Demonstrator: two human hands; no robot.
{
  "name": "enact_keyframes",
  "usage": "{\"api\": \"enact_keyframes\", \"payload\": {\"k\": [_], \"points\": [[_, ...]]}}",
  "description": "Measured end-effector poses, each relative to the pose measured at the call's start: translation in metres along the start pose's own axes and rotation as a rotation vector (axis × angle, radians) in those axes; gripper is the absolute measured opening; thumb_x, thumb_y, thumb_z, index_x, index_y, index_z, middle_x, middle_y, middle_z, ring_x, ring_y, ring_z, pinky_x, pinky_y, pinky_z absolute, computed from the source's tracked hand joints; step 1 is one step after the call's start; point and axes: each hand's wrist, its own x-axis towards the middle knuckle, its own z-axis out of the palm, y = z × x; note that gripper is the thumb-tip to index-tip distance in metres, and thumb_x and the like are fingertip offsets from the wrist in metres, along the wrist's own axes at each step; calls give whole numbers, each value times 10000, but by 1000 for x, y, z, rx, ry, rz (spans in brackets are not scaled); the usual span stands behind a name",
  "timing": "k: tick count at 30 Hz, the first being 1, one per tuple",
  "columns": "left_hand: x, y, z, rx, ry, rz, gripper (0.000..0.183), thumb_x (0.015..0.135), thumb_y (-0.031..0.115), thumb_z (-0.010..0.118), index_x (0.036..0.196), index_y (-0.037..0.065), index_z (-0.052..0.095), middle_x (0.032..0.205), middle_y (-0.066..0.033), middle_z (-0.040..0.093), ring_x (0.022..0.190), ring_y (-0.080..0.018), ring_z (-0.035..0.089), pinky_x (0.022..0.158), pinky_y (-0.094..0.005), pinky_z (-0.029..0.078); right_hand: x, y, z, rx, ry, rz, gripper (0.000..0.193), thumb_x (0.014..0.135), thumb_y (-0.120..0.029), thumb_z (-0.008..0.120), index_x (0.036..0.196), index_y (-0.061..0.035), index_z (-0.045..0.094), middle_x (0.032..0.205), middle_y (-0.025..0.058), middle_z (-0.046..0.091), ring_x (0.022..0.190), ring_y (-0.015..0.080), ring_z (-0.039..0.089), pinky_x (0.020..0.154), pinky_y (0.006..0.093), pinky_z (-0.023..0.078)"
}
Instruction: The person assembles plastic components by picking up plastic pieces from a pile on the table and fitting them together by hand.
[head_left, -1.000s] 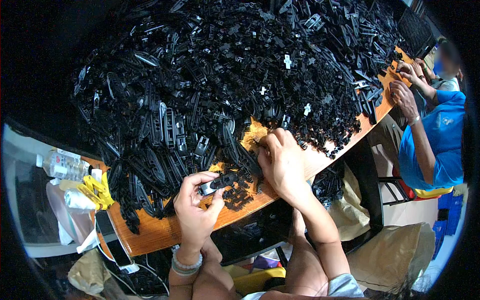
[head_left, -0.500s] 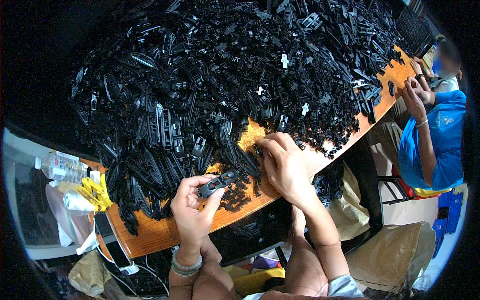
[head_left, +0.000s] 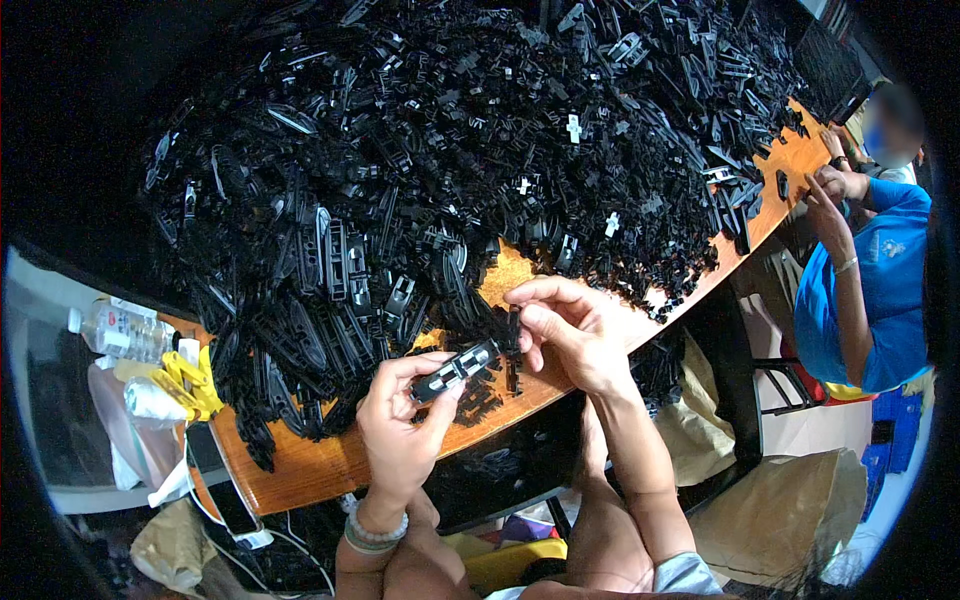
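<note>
My left hand [head_left: 400, 425] grips a long black plastic part [head_left: 455, 370] with a pale strip along it, held over the front edge of the wooden table [head_left: 320, 465]. My right hand [head_left: 570, 335] pinches a small narrow black piece [head_left: 513, 330] upright at the far end of that part. Both hands work just in front of a huge heap of black plastic parts [head_left: 450, 170] that covers most of the table. A few small black pieces [head_left: 490, 400] lie on the wood under my hands.
A plastic water bottle [head_left: 115, 330] and yellow gloves [head_left: 190, 380] sit at the table's left end, with a dark phone [head_left: 215, 475] by the corner. A person in a blue shirt [head_left: 860, 290] works at the right end. Brown bags [head_left: 790, 510] lie on the floor.
My left hand has lifted the long part up and to the right. My right hand has picked a small black piece from the pile's edge and brought it to the part's end.
</note>
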Motion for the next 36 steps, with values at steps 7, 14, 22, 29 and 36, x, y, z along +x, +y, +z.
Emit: {"api": "enact_keyframes", "payload": {"k": [7,14,22,29,36], "points": [[-3,0,4,19,-67,-55,251,791,-129,604,1002,-50,493,985,-182,620,883,-232,655,801,-295,530,-21,4,11,12,45,-45,185,888,-36,586,1055,39,615,752,101,664,616,133,611,581,219,499],[-4,2,8,-106,-135,-46,208,822,-68,628,997,-69,516,930,-190,648,856,-225,670,731,-276,555,-35,5,28,-274,121,-329,126,768,48,672,883,7,698,913,60,581,836,124,538,740,224,435],[-3,12,5,-238,-134,-144,202,825,-78,604,1003,-67,509,907,-179,636,797,-217,673,698,-279,562,-39,4,28,-682,85,-519,168,738,20,705,900,-24,705,931,93,604,845,166,582,732,260,471],[-10,18,-2,-141,-158,-163,144,799,-63,606,935,-58,558,834,-127,644,688,-163,653,624,-262,552,-47,8,25,-569,-68,-302,234,795,-31,682,1027,-6,655,860,88,627,716,152,611,618,269,487],[18,18,-23,582,14,180,87,845,36,600,889,-38,607,838,-127,616,619,-202,631,559,-289,513,-40,-7,2,-575,-511,-168,177,818,-147,683,931,-11,690,807,88,644,704,180,628,621,290,492]]}}
